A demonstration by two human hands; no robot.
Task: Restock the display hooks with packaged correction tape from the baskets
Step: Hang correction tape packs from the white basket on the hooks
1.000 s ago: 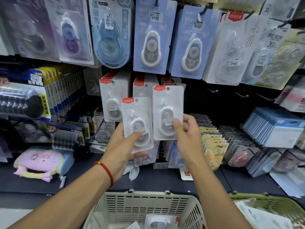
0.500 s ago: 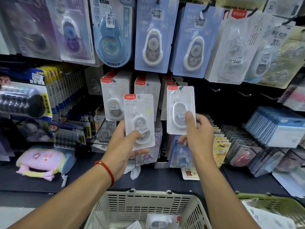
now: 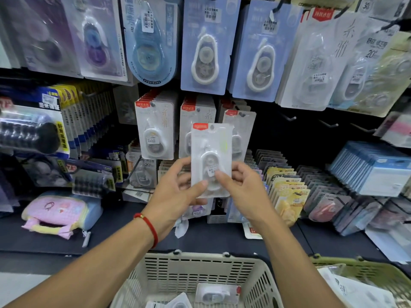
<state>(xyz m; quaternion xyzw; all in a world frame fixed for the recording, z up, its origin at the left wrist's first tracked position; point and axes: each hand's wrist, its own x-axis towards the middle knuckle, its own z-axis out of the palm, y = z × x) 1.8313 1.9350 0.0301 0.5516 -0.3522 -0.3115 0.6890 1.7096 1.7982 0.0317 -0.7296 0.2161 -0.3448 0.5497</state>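
Together left hand, right hand pinch tape pack, hiding hung packs behind.

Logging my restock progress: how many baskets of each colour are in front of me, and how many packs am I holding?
Cream basket: 1
Green basket: 1
Correction tape pack, pinched by left hand and right hand: 1
Total: 3

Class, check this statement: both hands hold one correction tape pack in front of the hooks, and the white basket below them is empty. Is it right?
Not quite. The head view shows the white basket holds packs. Left hand and right hand do hold one correction tape pack.
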